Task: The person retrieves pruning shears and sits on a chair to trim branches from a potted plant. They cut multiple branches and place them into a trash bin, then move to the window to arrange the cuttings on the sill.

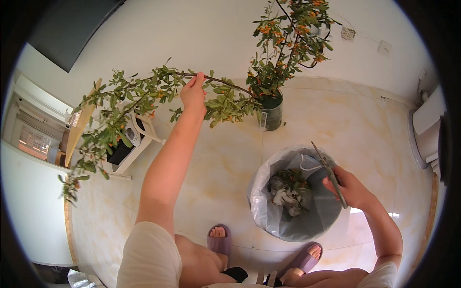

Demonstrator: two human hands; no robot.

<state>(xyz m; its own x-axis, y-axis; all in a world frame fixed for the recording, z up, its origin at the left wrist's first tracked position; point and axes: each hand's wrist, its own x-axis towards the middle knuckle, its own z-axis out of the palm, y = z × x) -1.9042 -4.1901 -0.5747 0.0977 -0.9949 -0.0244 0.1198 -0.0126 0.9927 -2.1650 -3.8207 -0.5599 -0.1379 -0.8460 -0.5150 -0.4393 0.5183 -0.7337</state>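
My left hand (194, 93) pinches the stem of a long leafy branch (137, 88) that carries small orange berries. Leftward the branch arches and droops, and its right end reaches the rim of a green cylindrical vase (272, 111) with a handle. More berry branches (288, 46) stand upright in that vase. My right hand (347, 187) holds a pair of scissors or shears (331, 174), the pointed end towards the vase, above the right side of a lined waste bin (261, 208). Inside the bin lie crumpled white tissue (288, 198), leafy clippings (291, 176) and a face mask (304, 162).
A white stand (133, 156) with a dark box is at the left, beside a yellowish board (81, 126). A dark panel (72, 32) hangs on the wall at upper left. White rounded furniture or an appliance (426, 126) is at the right edge. Slippered feet (219, 239) are near the bin.
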